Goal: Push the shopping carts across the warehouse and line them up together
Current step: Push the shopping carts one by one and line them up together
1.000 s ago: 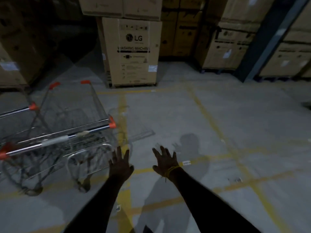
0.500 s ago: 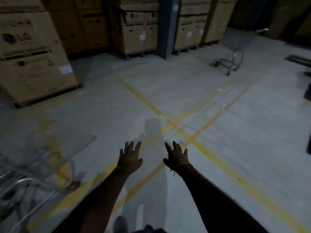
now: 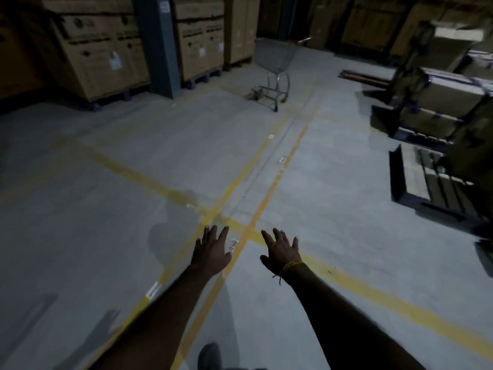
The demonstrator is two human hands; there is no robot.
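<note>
Dim warehouse; far shopping cart blurred

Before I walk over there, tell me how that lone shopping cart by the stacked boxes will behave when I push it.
The shopping cart looks to be an empty wire basket on a thin tube frame, so it is probably light and starts easily. It seems to sit on small wheels on smooth concrete floor, so it will likely keep rolling and may drift sideways. Being tall and narrow, it could tip if shoved high.
</note>
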